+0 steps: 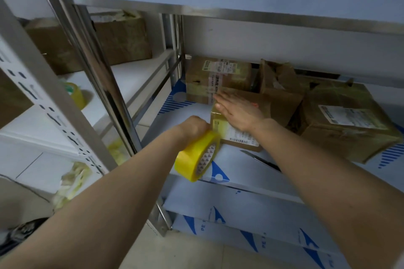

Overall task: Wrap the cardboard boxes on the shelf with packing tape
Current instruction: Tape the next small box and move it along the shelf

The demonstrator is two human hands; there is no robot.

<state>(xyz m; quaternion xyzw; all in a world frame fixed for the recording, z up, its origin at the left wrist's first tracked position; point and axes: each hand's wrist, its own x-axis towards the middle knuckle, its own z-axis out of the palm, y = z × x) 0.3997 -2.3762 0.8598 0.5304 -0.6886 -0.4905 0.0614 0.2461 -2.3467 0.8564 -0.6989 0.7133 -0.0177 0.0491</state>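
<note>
The left hand holds the tape roll, its fingers out of sight behind the knuckles and the roll. The right hand covers much of the small box. The print on that box and on the big box is too small to read. A second roll sits blurred, half-hidden behind a shelf post. A dark strip by the right forearm cannot be identified. Both forearms run off the bottom edge.
</note>
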